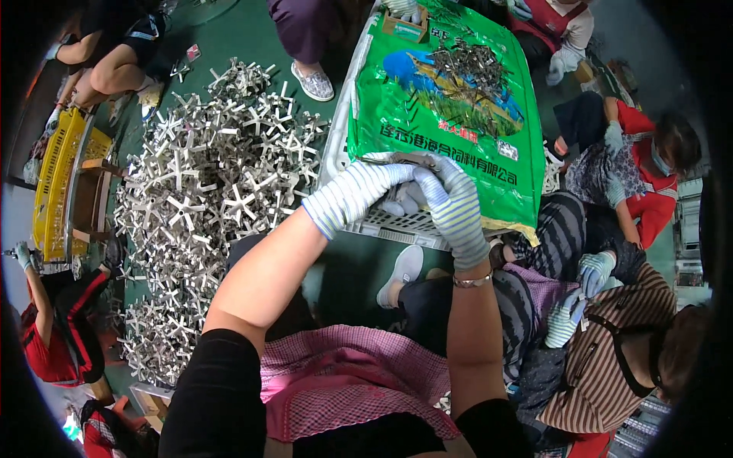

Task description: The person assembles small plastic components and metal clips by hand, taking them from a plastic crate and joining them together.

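My left hand (359, 191), in a blue-and-white striped glove with grey fingertips, is closed over the near edge of the green sack (382, 126). My right hand (456, 206), gloved alike and with a bracelet at the wrist, curls in against it. Their fingers meet around a small dark grey piece (405, 159); the gloves cover most of it, so its kind cannot be made out. Beyond them, a heap of small dark metal pieces (475, 67) lies on the sack, which is spread over a white plastic crate (333, 156).
A large pile of star-shaped metal parts (229, 175) covers the floor to my left. Farther left stands a yellow basket (57, 183). Co-workers sit close on my right, one in a striped shirt (603, 366). Across the sack, another person's gloved hand touches a small wooden box (405, 29).
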